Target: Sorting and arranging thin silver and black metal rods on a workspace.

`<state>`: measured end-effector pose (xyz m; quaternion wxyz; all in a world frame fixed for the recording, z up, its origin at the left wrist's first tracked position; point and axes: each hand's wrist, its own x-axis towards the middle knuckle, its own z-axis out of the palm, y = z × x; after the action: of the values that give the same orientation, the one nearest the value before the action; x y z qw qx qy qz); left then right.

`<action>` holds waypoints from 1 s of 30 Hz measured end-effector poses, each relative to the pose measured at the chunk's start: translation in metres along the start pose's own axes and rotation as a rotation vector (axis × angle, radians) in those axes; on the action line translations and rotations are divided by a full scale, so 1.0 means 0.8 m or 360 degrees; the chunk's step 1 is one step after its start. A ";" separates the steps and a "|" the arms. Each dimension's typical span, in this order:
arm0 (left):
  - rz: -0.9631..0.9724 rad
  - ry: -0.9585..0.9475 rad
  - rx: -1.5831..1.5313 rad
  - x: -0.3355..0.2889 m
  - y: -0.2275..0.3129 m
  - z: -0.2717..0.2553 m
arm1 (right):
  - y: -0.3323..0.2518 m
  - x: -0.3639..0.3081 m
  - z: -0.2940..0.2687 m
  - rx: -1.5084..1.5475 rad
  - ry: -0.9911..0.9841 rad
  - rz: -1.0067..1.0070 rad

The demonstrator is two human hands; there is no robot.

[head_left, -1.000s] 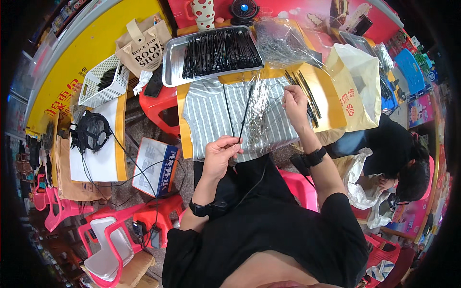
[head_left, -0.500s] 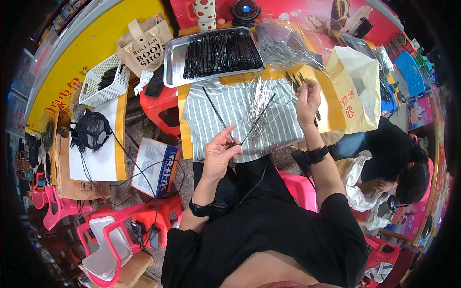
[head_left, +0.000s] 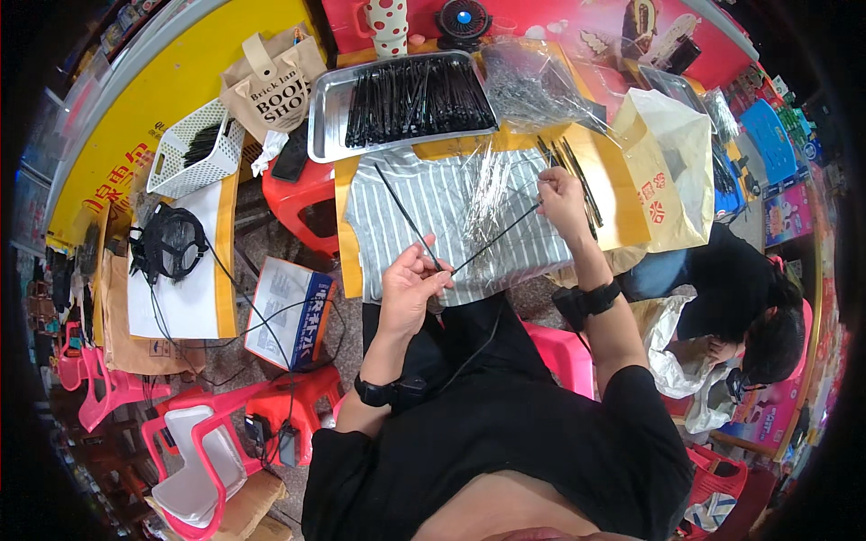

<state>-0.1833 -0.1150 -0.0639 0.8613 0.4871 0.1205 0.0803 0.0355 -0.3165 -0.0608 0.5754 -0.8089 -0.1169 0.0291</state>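
1. Left hand [head_left: 417, 284]: thumb and fingers are pinched together, the other fingers loosely curled. The lower ends of two black rods are gripped, the left rod [head_left: 403, 211] and the right rod [head_left: 496, 240].
2. Right hand [head_left: 563, 200]: fingertips are closed on the upper end of the right rod.
3. Rod position: a V is formed above the cloth [head_left: 374, 212], with its point at the left hand. The left rod is tilted up and to the left, its upper end free. Whether the rods are joined at the point cannot be told.
4. Cloth: grey and white stripes are shown. Shiny strips [head_left: 487, 194] are spread over it, between the rods.
5. Dark sticks [head_left: 585, 185] are laid on the table [head_left: 624, 216], just beyond the right hand.
6. Tray [head_left: 327, 122]: it is set behind the cloth and filled with black sticks [head_left: 415, 99].
7. Clear film [head_left: 532, 86] is heaped just right of the tray.
8. A paper bag [head_left: 681, 171] is stood at the right.
9. A phone [head_left: 290, 155] is placed on the red stool [head_left: 293, 203], left of the cloth.
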 end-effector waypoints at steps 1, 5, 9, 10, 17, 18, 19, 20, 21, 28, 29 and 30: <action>-0.0001 0.0003 -0.0002 0.000 -0.001 0.000 | -0.001 -0.001 -0.001 -0.0128 -0.0084 -0.0001; -0.0026 -0.0002 -0.0103 0.000 -0.003 0.000 | -0.002 -0.004 -0.002 -0.0279 -0.0408 0.0041; -0.0022 -0.0013 -0.0095 -0.005 -0.001 -0.002 | -0.018 -0.011 -0.006 -0.0147 -0.0475 0.0089; -0.0022 -0.0001 -0.0094 -0.006 0.000 -0.002 | -0.023 -0.015 -0.007 -0.0014 -0.0373 0.0100; -0.0055 -0.0373 0.0025 -0.007 0.001 0.004 | -0.061 -0.073 0.027 0.1028 0.0074 0.0046; -0.0060 -0.0368 0.0025 -0.009 0.001 0.006 | -0.057 -0.081 0.039 0.1132 0.0011 0.0082; -0.0070 -0.0361 0.0045 -0.010 0.004 0.010 | -0.058 -0.089 0.048 0.1268 -0.0052 0.0197; -0.0079 -0.0355 0.0063 -0.012 0.006 0.011 | -0.064 -0.102 0.055 0.1385 -0.0092 0.0250; -0.0080 -0.0351 0.0068 -0.011 0.006 0.010 | -0.070 -0.113 0.062 0.1480 -0.0146 0.0378; -0.0041 -0.0337 0.0019 -0.016 0.005 0.009 | -0.065 -0.130 0.089 0.1571 -0.0398 0.0754; -0.0027 -0.0325 -0.0009 -0.017 0.006 0.009 | -0.065 -0.129 0.089 0.1572 -0.0398 0.0755; -0.0027 -0.0324 -0.0009 -0.018 0.007 0.010 | -0.065 -0.128 0.089 0.1547 -0.0379 0.0791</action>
<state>-0.1948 -0.1220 -0.0532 0.8710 0.4894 0.0362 0.0235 -0.0853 -0.2578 -0.0450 0.8408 -0.4450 0.0400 0.3057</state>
